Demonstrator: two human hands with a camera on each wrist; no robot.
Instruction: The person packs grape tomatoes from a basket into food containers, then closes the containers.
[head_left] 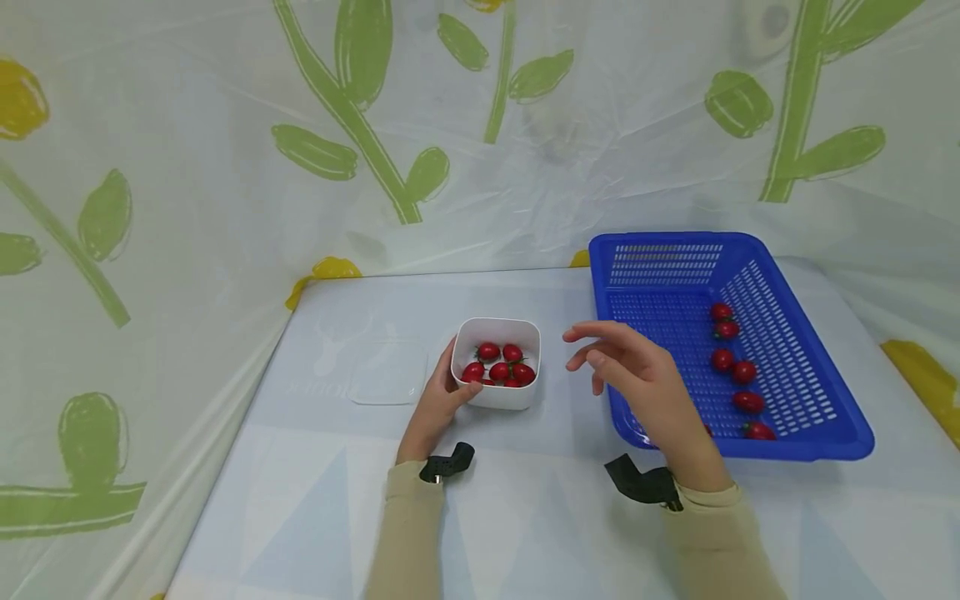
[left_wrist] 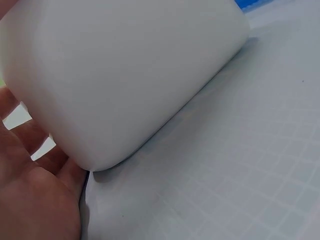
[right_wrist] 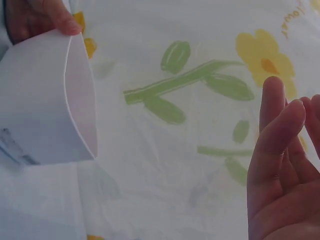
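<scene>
the left hand (head_left: pixel 437 406) grips the white box (head_left: pixel 498 397) on the tabletop (head_left: pixel 300 500), red tomatoes (head_left: pixel 499 372) inside; the right hand's grip (head_left: pixel 633 371) is loose, empty and nearer the blue basket (head_left: pixel 652 304), whose tomatoes (head_left: pixel 722 360) lie rightward. sideways cloth lettering (right_wrist: pixel 287 22) seems to read "flower"; the box's dark marking (right_wrist: pixel 15 147) is illegible.

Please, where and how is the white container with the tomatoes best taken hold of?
Probably grip the white container by its outer left wall, coming from the left, as the left hand does, thumb at the near left corner. Its top is open over the tomatoes, so fingers outside should spare them. The blue basket leaves less room on the right.
</scene>
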